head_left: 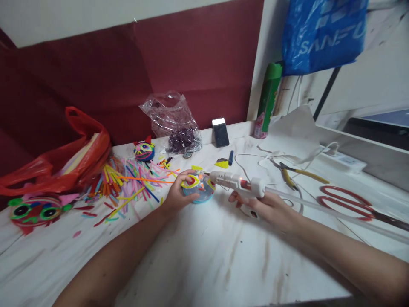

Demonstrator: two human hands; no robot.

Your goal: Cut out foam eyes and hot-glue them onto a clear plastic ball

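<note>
My left hand [179, 192] is closed around the side of a clear round ball [204, 194] with yellow, red and blue pieces on it. In my right hand [268, 209] is a white hot glue gun [233, 181], its fingers wrapped round the handle. The gun's nozzle points left and is at the top of the ball; whether it touches cannot be made out. A long translucent glue stick [297, 198] runs out of the gun's back toward the right. Yellow cut pieces [221, 164] and a dark blue piece [230, 157] lie just behind the ball.
Many coloured pipe cleaners [137, 183] are spread at left, beside a red plastic bag [86, 149] and two decorated faces [143, 150]. Pliers [306, 172], red-handled scissors [348, 202] and a power strip [347, 162] lie at right. A phone [220, 132] and green spray can [268, 100] stand behind.
</note>
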